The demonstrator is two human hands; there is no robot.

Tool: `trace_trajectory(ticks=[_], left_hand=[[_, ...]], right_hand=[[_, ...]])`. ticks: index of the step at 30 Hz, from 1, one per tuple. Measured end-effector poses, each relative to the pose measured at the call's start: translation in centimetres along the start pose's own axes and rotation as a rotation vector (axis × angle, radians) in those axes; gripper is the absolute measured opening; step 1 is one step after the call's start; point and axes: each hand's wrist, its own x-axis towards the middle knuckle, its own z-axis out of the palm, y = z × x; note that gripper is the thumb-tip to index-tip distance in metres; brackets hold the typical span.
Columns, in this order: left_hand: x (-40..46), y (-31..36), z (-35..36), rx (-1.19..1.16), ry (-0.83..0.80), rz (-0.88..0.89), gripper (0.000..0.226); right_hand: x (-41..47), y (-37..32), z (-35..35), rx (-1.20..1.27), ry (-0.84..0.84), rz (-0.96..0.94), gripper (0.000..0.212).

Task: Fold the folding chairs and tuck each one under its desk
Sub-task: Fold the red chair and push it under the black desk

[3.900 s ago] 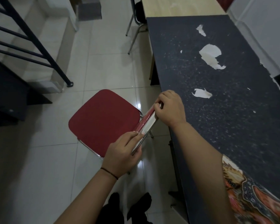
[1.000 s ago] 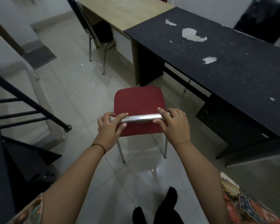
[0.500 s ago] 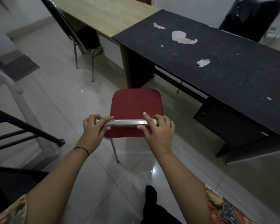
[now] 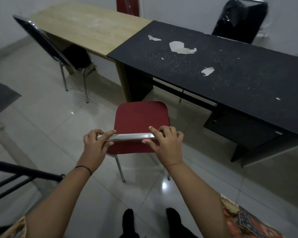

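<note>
- Floor (image 4: 41, 127): pale glossy tiles with light glare. White wall behind the desks.
- I see two desks end to end along the wall: a light wood desk (image 4: 86, 30) to the left, touching a black desk (image 4: 230, 69) to the right. The black top is speckled and has several pale patches where the surface has peeled.
- A black chair (image 4: 46, 47) stands unfolded at the wood desk. A second black chair (image 4: 239, 19) stands behind the black desk, near the wall.
- Dark metal railing (image 4: 21, 176) at lower left.
- Red chair (image 4: 142, 115): unfolded, seat level, standing on the tiles in front of the black desk's left end, not under it. Chrome legs visible below the seat. Its top edge reads as a shiny metal bar (image 4: 131, 136).
- Left hand (image 4: 95, 143): fingers and thumb wrapped round the bar's left end; a thin black band on the wrist.
- Right hand (image 4: 165, 143): fingers curled over the bar's right end, thumb under it.
</note>
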Motion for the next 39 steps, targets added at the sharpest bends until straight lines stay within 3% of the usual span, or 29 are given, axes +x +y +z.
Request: trace_trajectory(ticks=[7, 16, 19, 33, 39], left_hand=[[0.8, -5.9, -2.1, -0.091, -0.098, 0.096, 0.042], [3.6, -8.8, -2.6, -0.076, -0.067, 0.16, 0.045], [5.5, -9.9, -2.7, -0.039, -0.085, 0.202, 0.024], [15.2, -9.0, -0.5, -0.063, -0.283, 0.392, 0.036], [18.4, -7.5, 1.3, -0.101, -0.28, 0.446, 0.037]], right_hand=[[-1.4, -5.6, 2.7, -0.069, 0.024, 0.103, 0.058], [0.2, -8.1, 3.9, -0.098, 0.024, 0.157, 0.058], [0.9, -8.5, 5.2, -0.125, 0.043, 0.157, 0.054], [4.3, -6.7, 6.9, -0.261, 0.122, 0.342, 0.054], [6.4, -4.1, 7.4, -0.3, 0.124, 0.355, 0.053]])
